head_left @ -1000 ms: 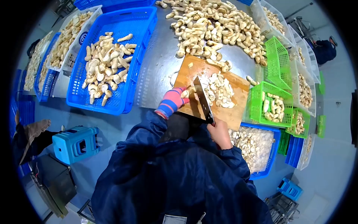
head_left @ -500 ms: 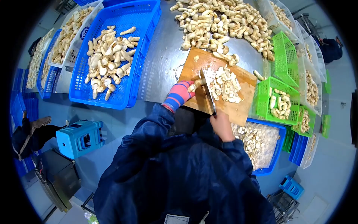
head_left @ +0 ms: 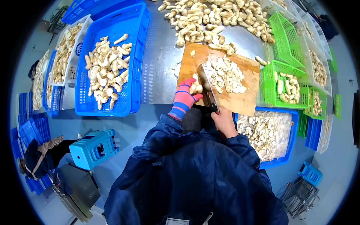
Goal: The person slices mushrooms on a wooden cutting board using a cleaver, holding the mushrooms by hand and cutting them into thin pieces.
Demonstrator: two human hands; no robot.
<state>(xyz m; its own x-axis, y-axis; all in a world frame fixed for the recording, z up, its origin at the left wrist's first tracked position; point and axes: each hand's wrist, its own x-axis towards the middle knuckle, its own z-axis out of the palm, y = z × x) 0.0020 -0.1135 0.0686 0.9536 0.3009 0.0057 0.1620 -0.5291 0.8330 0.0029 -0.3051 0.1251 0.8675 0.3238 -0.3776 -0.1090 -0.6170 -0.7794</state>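
My left hand (head_left: 184, 99), in a pink and blue striped glove, is closed around a mushroom (head_left: 196, 88) at the left part of the wooden cutting board (head_left: 245, 98). In my bare right hand (head_left: 224, 122) is the dark handle of a broad-bladed knife (head_left: 207, 84). The blade stands just right of the held mushroom; whether they touch I cannot tell. Beyond the blade lies a heap of pale mushroom slices (head_left: 227, 76) on the board. At the board's far edge sit whole mushrooms (head_left: 224, 47).
A blue crate (head_left: 135, 78) with whole mushrooms stands at left. Many more mushrooms (head_left: 213, 15) cover the far metal table (head_left: 159, 71). Green baskets (head_left: 268, 83) stand at right, above a blue crate (head_left: 293, 132) of slices. A blue stool (head_left: 84, 152) is on the floor at left.
The camera view has shifted a little. My left fingers have changed their hold on the mushroom, which now sits slightly apart from where the blade was; the knife stays at its right.
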